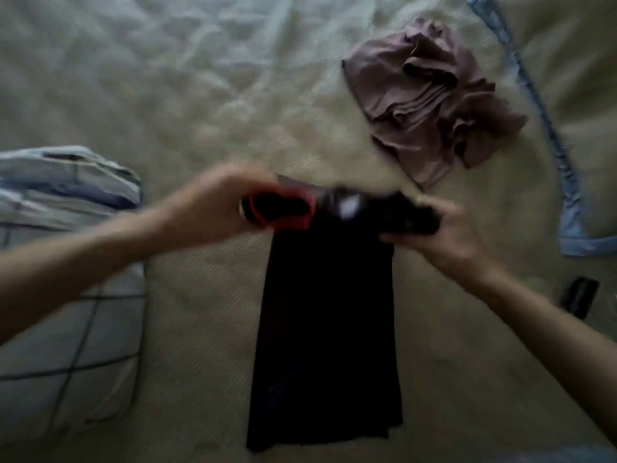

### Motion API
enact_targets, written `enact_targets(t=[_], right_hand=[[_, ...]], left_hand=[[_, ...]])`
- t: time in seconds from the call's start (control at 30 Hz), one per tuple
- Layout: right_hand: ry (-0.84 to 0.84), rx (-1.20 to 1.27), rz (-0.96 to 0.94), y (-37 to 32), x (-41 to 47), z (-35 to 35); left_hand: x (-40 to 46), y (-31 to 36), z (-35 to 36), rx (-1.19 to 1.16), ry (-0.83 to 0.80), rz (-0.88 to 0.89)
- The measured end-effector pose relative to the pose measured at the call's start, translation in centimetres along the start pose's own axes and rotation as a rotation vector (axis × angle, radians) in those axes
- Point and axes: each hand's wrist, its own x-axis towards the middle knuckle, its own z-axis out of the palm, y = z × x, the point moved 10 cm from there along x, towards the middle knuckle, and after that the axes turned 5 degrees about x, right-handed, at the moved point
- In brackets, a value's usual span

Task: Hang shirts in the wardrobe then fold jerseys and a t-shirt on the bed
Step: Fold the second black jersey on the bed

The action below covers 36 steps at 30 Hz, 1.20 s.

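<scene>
A dark jersey (329, 329) with red trim at the sleeve lies lengthwise on the pale quilted bed (187, 95), folded into a long narrow strip. My left hand (213, 205) grips its top left corner by the red-edged sleeve. At the top right corner my right hand (447, 232) grips the dark bunched cloth. The frame is blurred by motion. A crumpled mauve t-shirt (430, 105) lies further back on the right, apart from both hands.
A stack of blue-and-white folded garments (63, 182) sits at the left on a checked pillow (66, 345). A blue-edged pillow (547, 128) lies at the right. A small dark object (579, 295) rests on the bed near my right forearm.
</scene>
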Motion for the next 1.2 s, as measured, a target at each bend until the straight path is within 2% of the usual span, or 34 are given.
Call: enact_targets(t=[0.1,0.2,0.23,0.27,0.3,0.33,0.4,0.47,0.53,0.6,0.67,0.77,0.87,0.93,1.0,1.07,1.13,1.2], right_hand=[[-0.158,-0.237,-0.023,4.9,-8.7,3.6],[-0.59,-0.633,0.154,12.0,-16.4,9.1],[-0.692,-0.743,0.205,13.5,-18.1,10.1],[-0.709,-0.81,0.23,14.0,-18.7,10.3],[-0.666,-0.831,0.218,13.6,-18.2,10.2],[-0.591,-0.833,0.191,12.7,-17.0,10.0],[-0.392,-0.828,0.148,11.0,-13.5,9.1],[-0.157,-0.811,0.079,9.4,-8.8,7.6],[-0.023,-0.869,0.02,8.6,-3.8,6.8],[-0.096,-0.951,0.128,9.7,0.6,6.6],[-0.254,-0.988,0.277,11.8,3.3,6.3],[-0.381,-1.013,0.35,12.6,4.3,5.8],[-0.412,-0.912,0.292,10.8,2.7,5.6],[-0.45,-0.921,0.175,8.4,-1.0,6.1],[-0.437,-0.981,-0.021,6.3,-6.6,7.0],[-0.417,-1.033,-0.185,5.2,-13.4,8.9],[-0.476,-1.071,-0.172,6.9,-18.7,11.3],[-0.587,-1.155,-0.019,10.1,-22.0,13.0]], left_hand=[[-9.7,2.5,10.8,0.349,-0.369,0.196],[-20.0,0.7,21.0,0.432,-0.897,0.039],[-21.8,0.2,22.7,0.387,-1.002,-0.026],[-22.4,-0.2,23.2,0.295,-1.061,-0.111],[-22.0,-0.6,22.8,0.18,-1.052,-0.203],[-20.7,-1.2,21.8,0.077,-0.964,-0.269],[-16.1,-3.1,18.5,0.007,-0.655,-0.325],[-10.7,-6.0,15.3,0.103,-0.383,-0.304],[-5.2,-9.0,13.4,0.333,-0.29,-0.346],[-1.1,-12.5,13.5,0.439,-0.366,-0.513],[1.1,-14.3,15.3,0.376,-0.5,-0.604],[2.2,-12.5,17.8,0.344,-0.694,-0.468],[0.8,-9.3,15.9,0.27,-0.633,-0.32],[-2.2,-6.3,13.9,0.202,-0.558,-0.221],[-6.6,-2.4,12.7,0.118,-0.492,-0.138],[-11.8,1.4,13.6,0.099,-0.48,-0.084],[-17.0,4.3,17.0,0.208,-0.509,-0.01],[-21.9,5.3,21.8,0.32,-0.609,-0.002]])
